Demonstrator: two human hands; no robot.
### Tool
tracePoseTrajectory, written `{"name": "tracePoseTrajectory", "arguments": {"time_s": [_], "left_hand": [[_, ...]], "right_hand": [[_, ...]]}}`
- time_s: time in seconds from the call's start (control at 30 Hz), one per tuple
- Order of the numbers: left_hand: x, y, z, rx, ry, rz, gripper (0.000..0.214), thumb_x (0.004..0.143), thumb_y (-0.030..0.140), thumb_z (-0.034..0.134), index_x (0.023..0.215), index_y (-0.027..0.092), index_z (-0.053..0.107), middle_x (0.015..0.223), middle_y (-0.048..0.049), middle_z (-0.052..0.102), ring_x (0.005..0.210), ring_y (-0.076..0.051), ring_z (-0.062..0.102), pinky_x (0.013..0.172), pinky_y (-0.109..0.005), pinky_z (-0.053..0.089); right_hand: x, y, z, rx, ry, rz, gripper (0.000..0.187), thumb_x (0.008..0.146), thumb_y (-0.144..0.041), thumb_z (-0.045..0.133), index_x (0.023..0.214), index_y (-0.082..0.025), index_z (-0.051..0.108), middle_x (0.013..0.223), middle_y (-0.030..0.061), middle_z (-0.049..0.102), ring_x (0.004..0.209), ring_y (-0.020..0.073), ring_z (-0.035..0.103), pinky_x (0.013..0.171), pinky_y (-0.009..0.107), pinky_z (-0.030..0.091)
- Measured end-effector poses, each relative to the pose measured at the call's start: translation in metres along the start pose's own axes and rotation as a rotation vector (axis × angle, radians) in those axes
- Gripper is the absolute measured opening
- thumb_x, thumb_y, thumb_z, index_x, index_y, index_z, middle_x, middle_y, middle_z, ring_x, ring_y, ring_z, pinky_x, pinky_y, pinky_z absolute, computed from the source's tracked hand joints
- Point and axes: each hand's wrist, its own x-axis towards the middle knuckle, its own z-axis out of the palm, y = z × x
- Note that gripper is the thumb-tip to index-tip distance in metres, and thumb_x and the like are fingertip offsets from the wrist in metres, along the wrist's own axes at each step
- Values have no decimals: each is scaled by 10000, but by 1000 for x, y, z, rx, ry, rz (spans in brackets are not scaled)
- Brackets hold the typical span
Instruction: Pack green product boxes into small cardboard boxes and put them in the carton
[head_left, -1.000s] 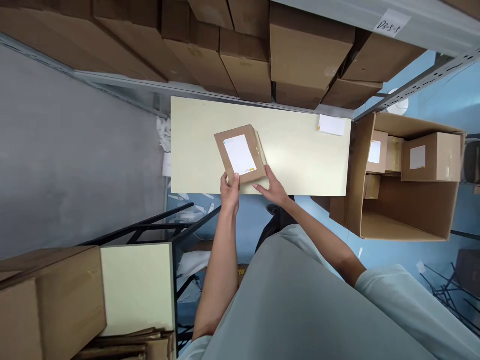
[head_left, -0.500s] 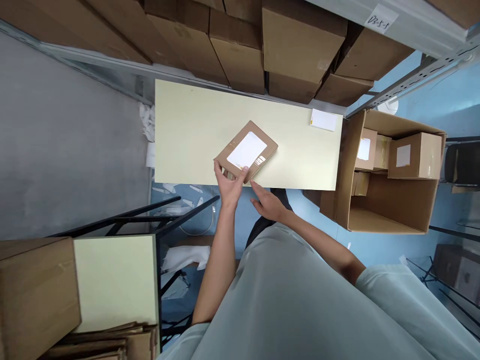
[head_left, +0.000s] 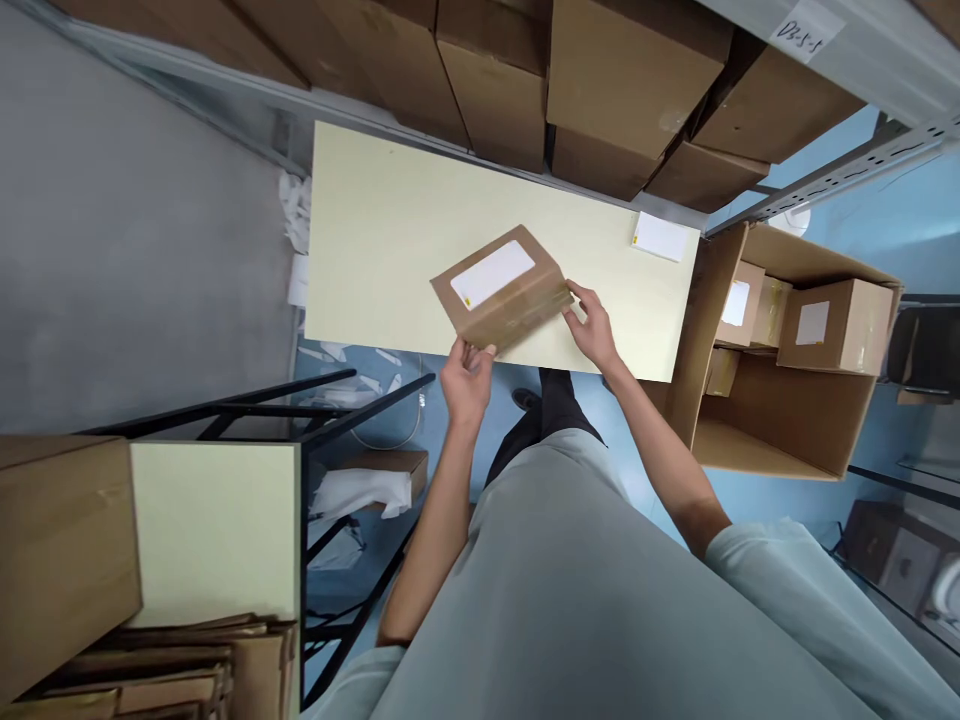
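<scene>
A small brown cardboard box (head_left: 517, 310) with a white label (head_left: 493, 274) on its upper face is tilted over the pale yellow table (head_left: 375, 240). My left hand (head_left: 466, 385) pinches its near left corner between thumb and fingers. At the right end, my right hand (head_left: 592, 325) grips the box's edge, thumb below and fingers above. The taped side of the box faces me. Its underside is hidden, so I cannot tell whether it touches the table.
A white label stack (head_left: 661, 238) lies at the table's back right. The large open carton (head_left: 787, 420) at right holds several smaller boxes. Cartons (head_left: 637, 80) line the shelf behind. Flattened cardboard (head_left: 172, 670) and a stool-like black frame (head_left: 337, 410) are at left.
My right hand has moved up and right, from beside the box to its right end. The box has turned and tipped, showing its taped side. My left hand still holds the near corner.
</scene>
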Motion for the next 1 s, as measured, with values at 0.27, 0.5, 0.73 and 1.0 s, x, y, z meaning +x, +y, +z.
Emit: {"name": "tracePoseTrajectory", "arguments": {"time_s": [0.27, 0.5, 0.73, 1.0], "left_hand": [[19, 22, -4, 180, 104, 90, 555, 1043, 499, 793, 1478, 155, 788, 1356, -150, 835, 1352, -360, 775, 1276, -557, 566], [35, 31, 13, 425, -50, 280, 817, 1046, 565, 778, 1723, 176, 538, 1759, -218, 552, 1665, -404, 505, 1409, -588, 377], [50, 46, 31, 638, -348, 515, 755, 1127, 647, 581, 1774, 273, 475, 1962, -182, 24, 1813, -456, 62, 1415, -746, 227], [55, 60, 11, 688, -468, 398, 699, 1112, 636, 609, 1714, 282, 580, 1952, -159, 119, 1812, -421, 122, 1408, -615, 358]], "right_hand": [[-51, -12, -12, -91, 115, 35, 602, 1205, -522, 463, 1764, -307, 516, 1317, 132, 626, 1328, 303, 678, 1223, 535, 613], [-56, -6, 3, -206, 127, -47, 634, 1237, -449, 366, 1847, -290, 295, 1712, 203, 499, 1596, 333, 543, 1244, 575, 609], [-42, -10, 28, -440, 150, -112, 749, 1223, -498, 433, 1883, -270, 163, 1964, 161, 53, 1797, 458, 216, 1246, 680, 590], [-50, -25, 21, -411, 31, -44, 791, 1215, -550, 429, 1875, -204, 165, 1947, 239, 87, 1805, 445, 200, 1316, 686, 509]]}}
